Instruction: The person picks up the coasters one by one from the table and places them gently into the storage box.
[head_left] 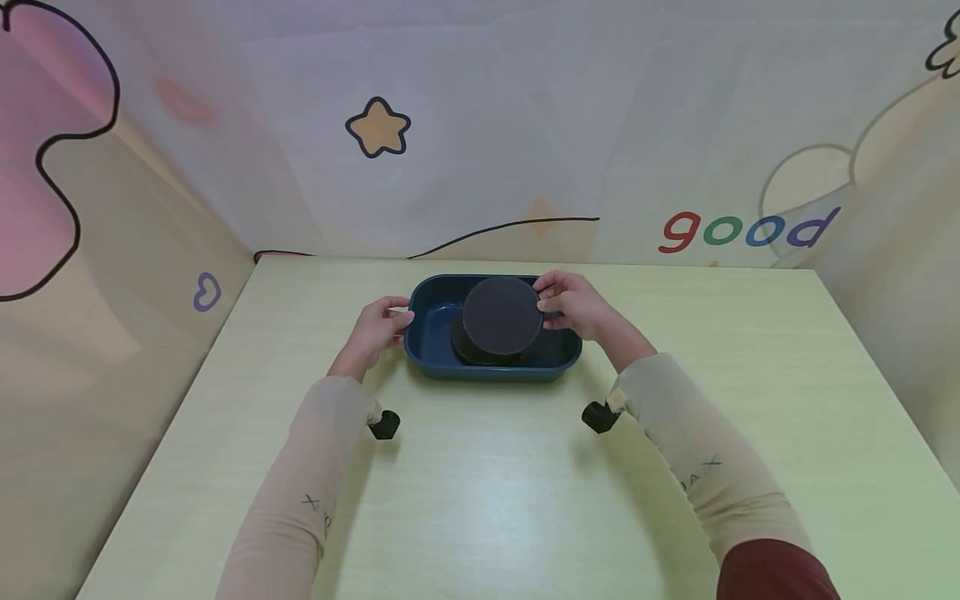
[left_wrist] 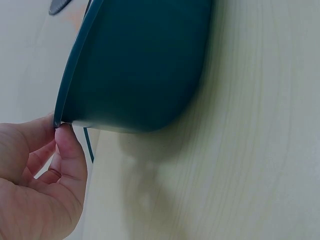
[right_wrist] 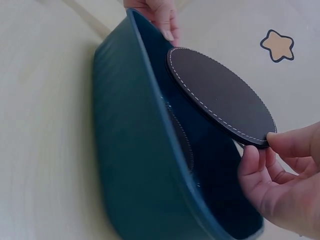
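A round dark brown coaster [head_left: 501,317] with pale stitching round its edge is pinched between the thumb and fingers of my right hand [head_left: 576,306]. It hangs tilted over a deep blue-green plastic basin [head_left: 491,374]. Inside the basin lies another dark stitched coaster [right_wrist: 181,137], mostly hidden behind the near wall and the held one. At the basin's left end, my left hand [head_left: 375,329] pinches the rim between thumb and fingers, as the left wrist view shows closely.
The basin stands near the back of a pale wood-grain table [head_left: 480,500]. Behind it rises a printed backdrop [head_left: 480,125] with a star and the word "good". Black wrist devices [head_left: 386,425] hang below both forearms.
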